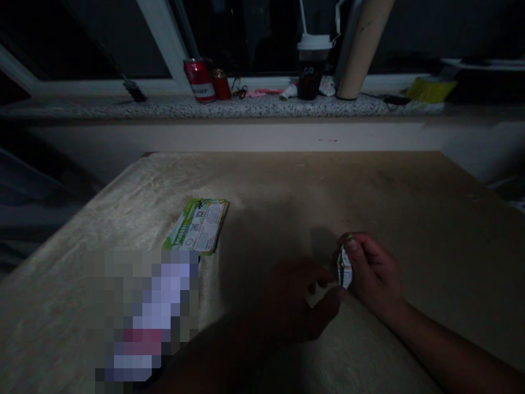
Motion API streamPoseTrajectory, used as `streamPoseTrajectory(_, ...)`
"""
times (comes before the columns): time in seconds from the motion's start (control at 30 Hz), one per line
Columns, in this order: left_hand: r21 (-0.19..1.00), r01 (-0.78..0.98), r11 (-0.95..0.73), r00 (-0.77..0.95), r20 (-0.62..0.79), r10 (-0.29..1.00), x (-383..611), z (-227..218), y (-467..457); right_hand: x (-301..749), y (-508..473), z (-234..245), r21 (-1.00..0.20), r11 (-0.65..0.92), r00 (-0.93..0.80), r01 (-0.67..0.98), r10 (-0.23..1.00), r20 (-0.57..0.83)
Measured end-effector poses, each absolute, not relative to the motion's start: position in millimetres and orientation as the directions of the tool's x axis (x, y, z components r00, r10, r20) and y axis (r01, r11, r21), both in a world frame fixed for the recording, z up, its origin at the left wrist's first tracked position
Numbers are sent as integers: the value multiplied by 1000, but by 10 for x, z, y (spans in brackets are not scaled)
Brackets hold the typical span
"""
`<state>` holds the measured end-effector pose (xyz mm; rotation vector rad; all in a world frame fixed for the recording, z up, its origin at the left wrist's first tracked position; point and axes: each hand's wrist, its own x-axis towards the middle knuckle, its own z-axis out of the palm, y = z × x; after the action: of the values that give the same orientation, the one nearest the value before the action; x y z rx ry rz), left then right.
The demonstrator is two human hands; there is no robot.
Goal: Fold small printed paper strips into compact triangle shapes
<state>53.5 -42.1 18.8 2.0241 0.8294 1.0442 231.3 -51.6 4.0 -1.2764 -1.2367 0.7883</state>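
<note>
The room is dim. My right hand (373, 271) pinches a small folded piece of printed paper (343, 268), green and white, held upright just above the table (369, 186). My left hand (297, 306) lies in shadow right beside it, fingers curled, its fingertips touching the lower edge of the folded paper. A flat green and white printed leaflet (197, 225) rests on the table to the left, apart from both hands.
A pixelated blurred patch (143, 312) covers the table's near left. On the stone windowsill (123, 108) stand a red can (199, 80), a small red object (221, 84), a dark lidded cup with straw (312, 65), a cardboard tube (363, 46) and a yellow packet (430, 89).
</note>
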Motion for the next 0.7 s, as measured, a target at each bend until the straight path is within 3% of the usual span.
streamPoseTrajectory(0.13,957,207,-204,446,94,890,551,164,-366,2310,-523,88,-868,321,65,379,926,371)
streamPoseTrajectory(0.3,996,92,3,459,-45,887,570,63,-337,2292,-516,110,-830,326,6,452,929,369)
streamPoseTrajectory(0.57,989,18,145,411,-140,901,507,104,-228,2371,-431,114,-996,76,-90,49,993,71)
streamPoseTrajectory(0.7,991,11,134,345,-129,930,482,128,-202,2428,-395,147,-1000,1,-199,18,980,-3)
